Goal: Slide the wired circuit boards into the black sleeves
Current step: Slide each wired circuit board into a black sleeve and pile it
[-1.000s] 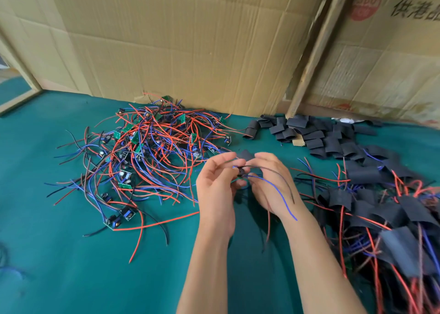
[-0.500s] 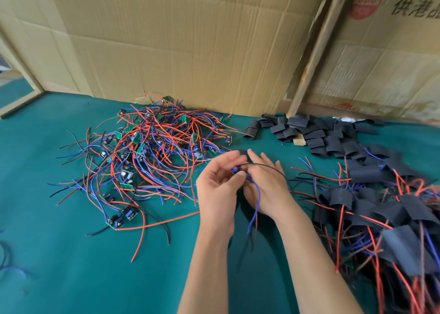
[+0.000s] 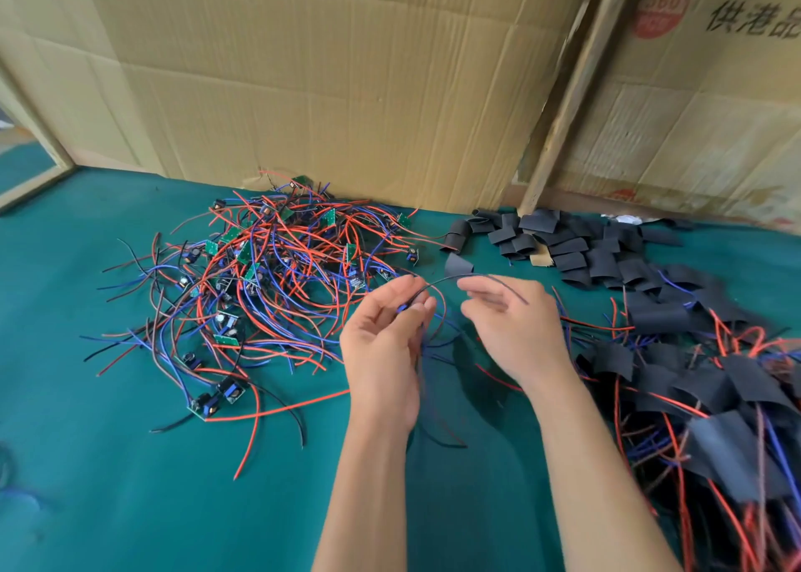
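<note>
On the green bench [image 3: 130, 485], far left, we note the tangled pile of wired circuit boards [image 3: 268, 285]. Centre: our left hand [image 3: 381, 354], palm up, pinches one wired board [image 3: 402, 309] between thumb and fingertips; only its blue end shows. Its dark wire [image 3: 450, 277] arcs rightward to our right hand [image 3: 511, 333], whose fingers pinch the wire lightly, though motion blur hides the exact grip. One loose black sleeve [image 3: 458, 264] lies just beyond the hands. Right: the heap of empty black sleeves [image 3: 563, 246] at the back, sleeved boards [image 3: 715, 376] nearer.
</note>
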